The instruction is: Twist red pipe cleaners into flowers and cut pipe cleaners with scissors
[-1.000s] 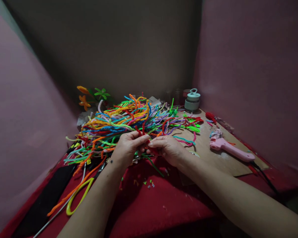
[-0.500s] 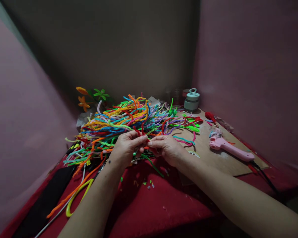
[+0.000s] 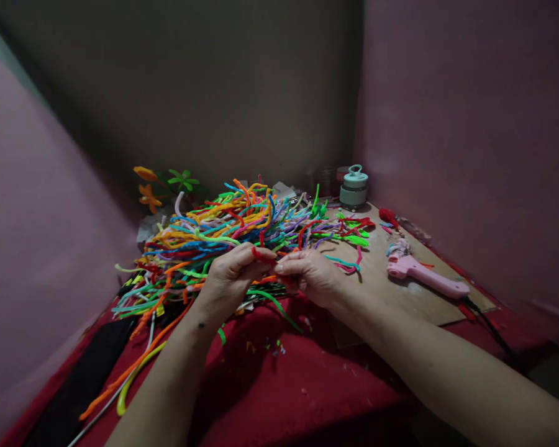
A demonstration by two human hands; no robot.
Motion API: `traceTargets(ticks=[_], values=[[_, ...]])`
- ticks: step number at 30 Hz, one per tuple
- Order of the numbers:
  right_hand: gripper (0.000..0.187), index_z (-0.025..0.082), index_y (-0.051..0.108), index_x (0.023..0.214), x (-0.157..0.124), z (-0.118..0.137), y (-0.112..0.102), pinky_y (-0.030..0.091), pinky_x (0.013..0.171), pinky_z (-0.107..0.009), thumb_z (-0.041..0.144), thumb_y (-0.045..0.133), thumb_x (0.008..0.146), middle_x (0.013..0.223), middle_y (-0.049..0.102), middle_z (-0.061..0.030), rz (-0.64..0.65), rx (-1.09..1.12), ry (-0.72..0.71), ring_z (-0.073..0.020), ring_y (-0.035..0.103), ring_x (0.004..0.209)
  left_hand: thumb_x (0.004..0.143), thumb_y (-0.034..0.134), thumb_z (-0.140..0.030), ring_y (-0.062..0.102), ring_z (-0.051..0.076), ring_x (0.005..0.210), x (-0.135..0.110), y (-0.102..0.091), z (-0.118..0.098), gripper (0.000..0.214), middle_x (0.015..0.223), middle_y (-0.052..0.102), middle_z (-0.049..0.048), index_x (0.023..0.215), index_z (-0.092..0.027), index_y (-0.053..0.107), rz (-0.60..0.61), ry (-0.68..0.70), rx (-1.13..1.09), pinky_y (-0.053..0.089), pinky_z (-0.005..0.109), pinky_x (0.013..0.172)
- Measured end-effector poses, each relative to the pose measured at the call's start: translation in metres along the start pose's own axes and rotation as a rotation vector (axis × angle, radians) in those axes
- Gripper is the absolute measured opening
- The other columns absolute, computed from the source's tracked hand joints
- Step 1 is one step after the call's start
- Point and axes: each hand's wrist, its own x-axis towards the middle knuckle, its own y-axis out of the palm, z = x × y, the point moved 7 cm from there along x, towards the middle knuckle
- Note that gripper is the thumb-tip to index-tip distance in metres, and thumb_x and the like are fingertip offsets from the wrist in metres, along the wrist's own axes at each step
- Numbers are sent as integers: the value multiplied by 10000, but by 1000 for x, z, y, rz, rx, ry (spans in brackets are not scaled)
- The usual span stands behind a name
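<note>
- Cloth (image 3: 307, 385), red, near: covers the table and carries small green and orange snippets.
- Left hand (image 3: 233, 276) and right hand (image 3: 312, 276), middle: fingertips meet, both pinching a short red pipe cleaner (image 3: 262, 254). Its ends stood taller a second ago and now sit lower and tighter between the fingers.
- Pile of pipe cleaners (image 3: 205, 233), mixed colours, just beyond the hands.
- Glue gun (image 3: 423, 278), pink, right, on a brown board (image 3: 391, 304).
- Round container (image 3: 353, 186), teal, far.

Surface: table draped in red felt cloth (image 3: 307, 385).
10 to 12 o'clock: tangled heap of many-coloured fuzzy pipe cleaners (image 3: 214, 233).
2 o'clock: flat brown board (image 3: 400, 298), bearing a pink plastic glue gun (image 3: 426, 277).
1 o'clock: round grey-green lidded container (image 3: 353, 188).
8 o'clock: long black strip (image 3: 79, 379).
Centre: tiny green and orange trimmings (image 3: 274, 347).
</note>
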Motion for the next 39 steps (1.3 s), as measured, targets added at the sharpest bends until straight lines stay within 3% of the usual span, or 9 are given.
traceTargets(ticks=[7,13,16,19,23,28,31,33,39], values=[[117,119,574,482,0,2,4,204,376,-218,181,664,525,404,486,32,116,-71,5,-62,362,361,819,539,-218,524,108,726,-6,-1,-14,140,823,522,23,883,-217,664,105,281,462,417,205,609],[81,113,612,560,-4,8,3,273,445,-219,182,653,569,442,490,40,105,-358,0,-63,384,419,859,417,-196,520,103,680,-15,9,-27,198,791,561,31,772,-167,593,237,254,688,386,205,595],[64,116,637,596,-9,17,7,302,487,-226,156,606,635,493,515,24,58,-677,-160,-76,410,471,801,455,-193,478,98,557,-14,9,-22,158,645,543,3,695,-165,569,243,116,722,343,209,516],[119,123,651,637,-22,32,21,342,564,-238,133,557,710,594,579,-18,-2,-1021,-516,-106,480,571,720,517,-215,433,88,471,-12,5,-6,93,551,514,-23,676,-169,585,242,-160,458,309,202,449],[201,134,624,653,-47,40,41,352,618,-259,134,480,793,650,577,-53,-62,-1350,-998,-140,474,652,633,611,-272,329,55,364,-16,7,24,119,449,431,-50,631,-154,590,196,-602,-177,217,189,362],[232,134,593,620,-58,39,48,319,590,-287,90,450,797,619,546,-54,-109,-1568,-1259,-150,421,620,595,646,-223,246,35,303,-19,27,39,227,367,329,-65,468,-156,470,252,-739,-708,176,190,326],[232,127,607,641,-56,45,43,338,606,-279,104,452,812,626,553,-58,-114,-1450,-1220,-146,449,635,627,652,-251,230,26,305,-21,33,36,301,386,301,-72,461,-158,420,301,-747,-846,175,185,327],[204,124,619,659,-52,52,36,362,625,-267,118,479,808,632,559,-56,-128,-1265,-1113,-140,476,645,659,664,-276,255,22,322,-18,25,34,247,418,347,-69,540,-145,492,230,-714,-755,183,171,335],[120,145,650,675,-33,53,19,382,595,-238,188,570,754,651,597,-21,-73,-730,-637,-121,521,622,675,689,-238,532,92,619,-6,-16,2,131,702,593,3,766,-154,646,-64,-317,-289,425,191,553]])
